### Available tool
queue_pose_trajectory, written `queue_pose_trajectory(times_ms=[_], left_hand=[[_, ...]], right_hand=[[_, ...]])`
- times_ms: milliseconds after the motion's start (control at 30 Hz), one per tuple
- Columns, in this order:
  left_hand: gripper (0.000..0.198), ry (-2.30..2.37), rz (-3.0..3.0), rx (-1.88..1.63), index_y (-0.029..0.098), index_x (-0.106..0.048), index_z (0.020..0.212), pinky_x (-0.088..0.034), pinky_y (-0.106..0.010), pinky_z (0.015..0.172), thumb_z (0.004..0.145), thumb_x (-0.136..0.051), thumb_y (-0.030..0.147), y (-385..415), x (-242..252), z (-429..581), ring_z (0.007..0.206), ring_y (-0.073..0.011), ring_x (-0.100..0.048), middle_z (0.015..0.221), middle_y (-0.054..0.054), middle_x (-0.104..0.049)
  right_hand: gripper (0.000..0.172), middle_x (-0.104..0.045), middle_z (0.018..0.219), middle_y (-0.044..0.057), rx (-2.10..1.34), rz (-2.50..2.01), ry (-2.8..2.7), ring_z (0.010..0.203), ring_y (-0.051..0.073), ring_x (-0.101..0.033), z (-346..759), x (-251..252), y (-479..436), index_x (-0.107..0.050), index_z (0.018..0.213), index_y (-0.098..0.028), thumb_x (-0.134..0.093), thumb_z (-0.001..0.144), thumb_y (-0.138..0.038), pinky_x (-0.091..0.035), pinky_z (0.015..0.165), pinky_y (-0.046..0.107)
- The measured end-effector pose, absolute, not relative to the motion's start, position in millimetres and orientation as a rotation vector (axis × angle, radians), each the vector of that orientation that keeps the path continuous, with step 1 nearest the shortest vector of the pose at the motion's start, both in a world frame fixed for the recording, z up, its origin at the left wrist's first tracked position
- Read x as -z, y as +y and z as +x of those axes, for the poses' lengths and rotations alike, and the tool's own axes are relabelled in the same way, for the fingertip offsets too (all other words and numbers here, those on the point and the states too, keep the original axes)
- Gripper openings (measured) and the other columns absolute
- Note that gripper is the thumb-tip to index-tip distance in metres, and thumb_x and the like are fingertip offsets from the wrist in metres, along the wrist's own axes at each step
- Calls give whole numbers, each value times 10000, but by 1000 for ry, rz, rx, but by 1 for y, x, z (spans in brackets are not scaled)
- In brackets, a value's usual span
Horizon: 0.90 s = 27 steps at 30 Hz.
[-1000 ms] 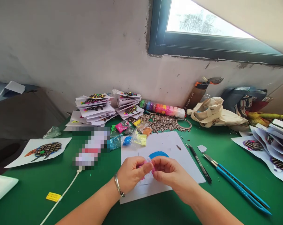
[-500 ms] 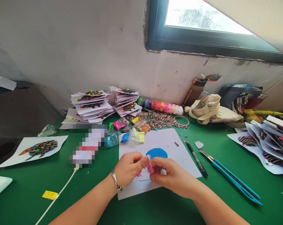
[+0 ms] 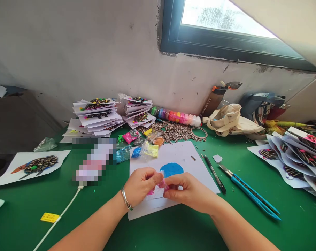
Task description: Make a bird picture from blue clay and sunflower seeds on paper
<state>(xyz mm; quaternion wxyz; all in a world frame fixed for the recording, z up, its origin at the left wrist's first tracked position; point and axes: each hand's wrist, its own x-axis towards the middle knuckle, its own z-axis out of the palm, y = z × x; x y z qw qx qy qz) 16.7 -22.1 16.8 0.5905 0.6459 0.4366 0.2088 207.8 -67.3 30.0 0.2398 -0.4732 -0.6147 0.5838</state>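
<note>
Between my two hands is a small clear plastic bag with pink clay point(image 3: 164, 186) in it. My left hand point(image 3: 140, 186) pinches one side, and some pink shows below its fingers. On the other side, my right hand point(image 3: 190, 193) grips the bag between thumb and fingers. Both hands hover low over a stack of white paper point(image 3: 199, 174). Just beyond the fingertips, a flat blue clay shape point(image 3: 171, 169) lies on the top sheet, its near edge partly covered by my hands. One loose sunflower seed point(image 3: 193, 158) rests on that sheet.
Bags of coloured clay point(image 3: 137, 152) lie behind the paper, near a heap of sunflower seeds point(image 3: 173, 131). A pen point(image 3: 214, 174) and a blue-handled cutter point(image 3: 252, 193) are at the right. Seed pictures point(image 3: 39, 165) lie left; others are stacked. A white cable point(image 3: 62, 214) crosses the left side.
The whole view has shifted slightly, so things sit a little further left. My hands keep hold of the bag, with only slight finger movement.
</note>
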Motion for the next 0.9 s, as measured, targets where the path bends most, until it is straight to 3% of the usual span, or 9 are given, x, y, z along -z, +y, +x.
queue_pose_trajectory(times_ms=[200, 400, 533, 767, 833, 900], left_hand=[[519, 1014, 1515, -510, 181, -515, 586, -317, -218, 467, 748, -546, 672, -21, -14, 18, 467, -95, -395, 495, 51, -454], [539, 1111, 1487, -556, 186, -518, 590, -303, -225, 448, 743, -516, 703, -20, -16, 17, 446, -95, -374, 472, 55, -440], [538, 1143, 1482, -607, 178, -550, 614, -310, -227, 454, 755, -516, 696, -14, -16, 11, 448, -99, -392, 472, 49, -460], [509, 1304, 1408, -855, 172, -549, 634, -283, -217, 464, 775, -542, 661, 8, -6, -9, 466, -90, -374, 509, 52, -454], [500, 1312, 1376, -898, 171, -569, 664, -292, -215, 471, 783, -537, 656, 11, -4, -12, 485, -96, -402, 534, 47, -470], [494, 1300, 1356, -923, 171, -586, 680, -304, -214, 476, 779, -546, 653, 13, -3, -13, 502, -100, -423, 557, 43, -486]], right_hand=[[56, -575, 708, -24, -1528, -1339, -1688, 670, 130, -492, 209, -31, -70, -597, 802, -209, -611, 794, -262, -374, 596, 240], [161, -599, 687, -30, -1532, -1329, -1400, 648, 122, -538, 208, -22, -66, -490, 771, -204, -642, 781, -254, -395, 604, 244], [196, -639, 700, -7, -1620, -1250, -1192, 569, 104, -555, 213, -17, -58, -558, 810, -177, -669, 779, -335, -414, 591, 251], [288, -591, 644, -21, -1600, -1250, -867, 451, 48, -466, 219, -9, -50, -639, 837, -152, -658, 804, -437, -327, 445, 193], [297, -637, 748, 12, -1638, -1179, -712, 558, 78, -555, 219, -9, -49, -643, 941, -158, -673, 801, -417, -429, 529, 210], [315, -674, 880, 64, -1676, -1118, -613, 717, 132, -635, 219, -11, -49, -636, 1015, -144, -708, 780, -341, -513, 706, 278]])
